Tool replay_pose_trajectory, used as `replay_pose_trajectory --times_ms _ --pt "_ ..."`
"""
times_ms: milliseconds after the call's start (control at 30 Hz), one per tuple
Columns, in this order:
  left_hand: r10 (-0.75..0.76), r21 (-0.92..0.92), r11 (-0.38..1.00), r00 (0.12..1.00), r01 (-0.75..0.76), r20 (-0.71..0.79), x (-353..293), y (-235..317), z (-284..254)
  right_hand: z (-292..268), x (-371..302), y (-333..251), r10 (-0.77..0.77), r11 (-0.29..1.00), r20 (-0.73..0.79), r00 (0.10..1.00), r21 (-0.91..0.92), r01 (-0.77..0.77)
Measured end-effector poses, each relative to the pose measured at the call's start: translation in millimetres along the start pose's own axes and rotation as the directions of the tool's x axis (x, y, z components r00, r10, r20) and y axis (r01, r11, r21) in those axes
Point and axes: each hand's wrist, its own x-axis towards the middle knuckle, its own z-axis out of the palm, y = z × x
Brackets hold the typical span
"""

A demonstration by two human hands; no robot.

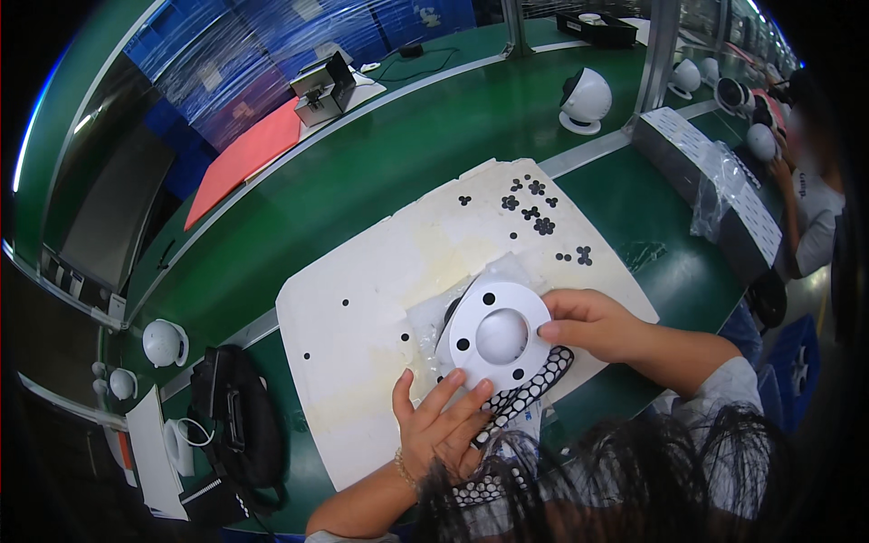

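Observation:
A white round device base [474, 355], a ring with black round pads and a white dome in its middle, lies bottom up on a sheet of clear bubble wrap [424, 319]. My right hand [588, 321] grips its right rim, the thumb over a black pad there and the other fingers partly hidden. My left hand [441, 421] has its fingers spread, two fingertips resting against the ring's lower edge. Under and beside the ring runs a black strip with white dots [543, 376]. Loose black pads [543, 226] are scattered on the cream board [362, 380], several stuck together in clusters.
A white globe-shaped device [587, 100] stands at the back; another [163, 343] is at left, near a black bag [237, 407]. A metal box [321, 95] sits by a red sheet [244, 154]. At right are a long carton [711, 181] and another person [810, 217].

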Motion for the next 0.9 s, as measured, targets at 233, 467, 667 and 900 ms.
replay_pose_trajectory --times_ms 233,467,667,900 --pt "0.053 -0.127 0.991 0.999 -0.052 0.0 -6.2 -14.5 2.2 -37.5 84.2 -10.3 0.075 0.956 -0.153 0.985 0.292 -0.028" --pt "-0.125 -0.576 0.793 0.979 0.197 0.162 -13.1 -38.0 30.2 -116.6 205.8 78.9 -0.644 0.02 0.069 0.762 -0.994 0.107" --pt "-0.168 -0.691 0.692 0.978 0.209 0.127 3.9 -53.1 34.4 -182.3 222.3 77.8 -0.091 0.516 -0.245 0.965 -0.841 -0.165" --pt "-0.244 -0.809 0.551 0.967 0.205 0.078 5.6 -38.9 36.2 -279.5 181.2 86.1 -0.34 0.13 -0.695 0.634 -0.702 -0.7"
